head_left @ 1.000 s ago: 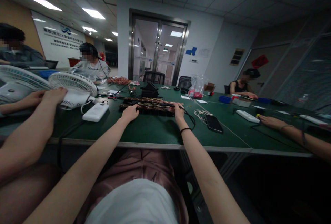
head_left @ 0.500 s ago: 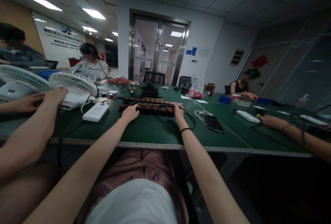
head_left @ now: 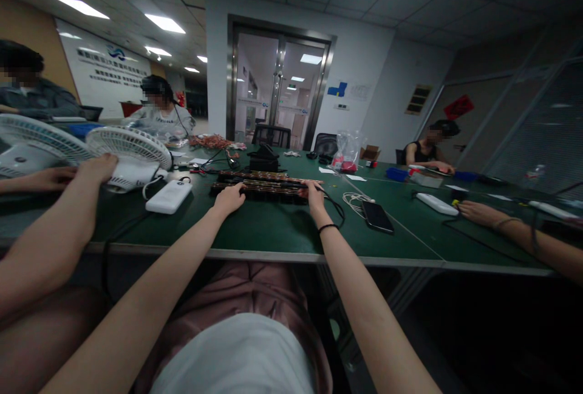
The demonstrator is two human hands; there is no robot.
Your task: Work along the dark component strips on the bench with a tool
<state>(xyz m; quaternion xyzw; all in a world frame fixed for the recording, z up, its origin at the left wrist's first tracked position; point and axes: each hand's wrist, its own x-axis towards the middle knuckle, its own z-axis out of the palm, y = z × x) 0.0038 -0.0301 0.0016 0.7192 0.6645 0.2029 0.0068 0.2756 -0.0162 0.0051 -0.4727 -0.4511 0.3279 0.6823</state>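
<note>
Two bare hands are at work on the green desk (head_left: 268, 233), and straight ahead between them runs a row of thin copper-coloured rods (head_left: 268, 184), laid crosswise over a dark rack (head_left: 255, 193). Over on the near left corner, the left hand (head_left: 230, 198) rests with its fingers loosely curled against the rack's edge; whether they truly grip it, I can't tell from here. Across at the other end, the right hand (head_left: 314, 195) has thumb and fingers drawn close together at the rod ends, but what is pinched between them is too small and dim to call. Beside it a black cable (head_left: 337, 209) loops over the desk, with white earphones (head_left: 353, 203) and a phone (head_left: 378, 217) lying near. Good handling here, in my judgement, means letting the left side steady the rack flat while the right makes only small, light movements, so neighbouring rods aren't bent or nudged out of line. Watch that loop: a sleeveless wrist could easily snag it, so clear slack matters. Light looks poor, too, so slow fingers and eyes right on the rod ends would pay off.
</note>
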